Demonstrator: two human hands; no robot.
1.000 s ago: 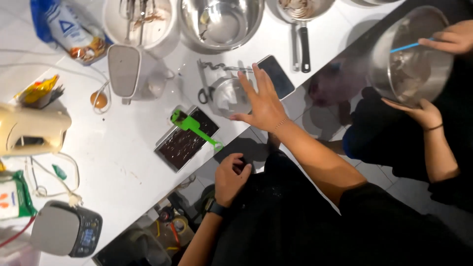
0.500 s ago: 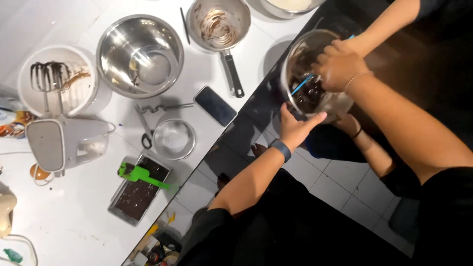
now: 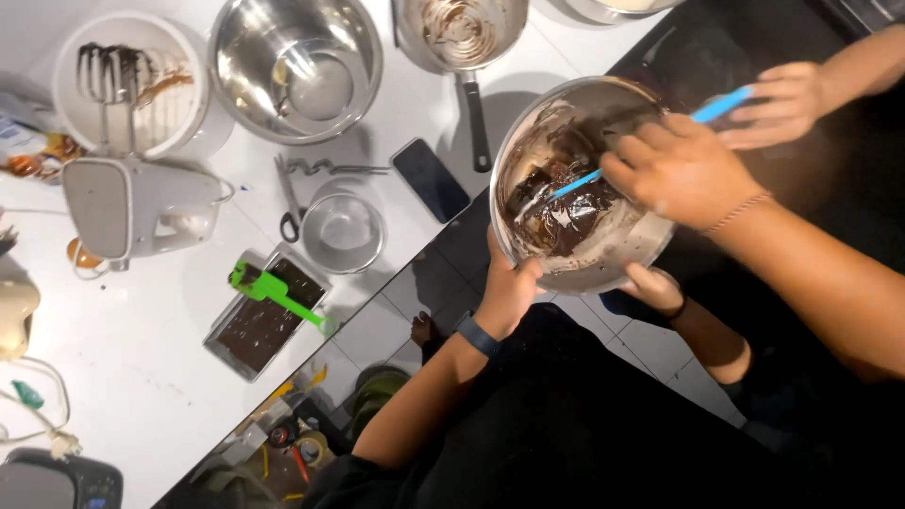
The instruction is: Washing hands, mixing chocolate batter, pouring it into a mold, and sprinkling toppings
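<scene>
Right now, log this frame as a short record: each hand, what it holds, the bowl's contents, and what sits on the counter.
left hand: grips the rim of the steel mixing bowl
right hand: holds the blue spatula in the bowl
bowl contents: dark chocolate mixture
other person: one hand under the bowl
counter: hand mixer, phone, green spatula on a tray

Four hands meet at one steel mixing bowl (image 3: 575, 273): the wearer's left hand (image 3: 509, 287) and right hand (image 3: 681, 170), plus two of another person (image 3: 787, 99) (image 3: 655, 287). One blue spatula (image 3: 575, 184) is in it. On the table (image 3: 141, 377): one empty steel bowl (image 3: 297, 66), one saucepan (image 3: 462, 33), one phone (image 3: 430, 179), one green spatula (image 3: 273, 292), one hand mixer (image 3: 132, 207).
</scene>
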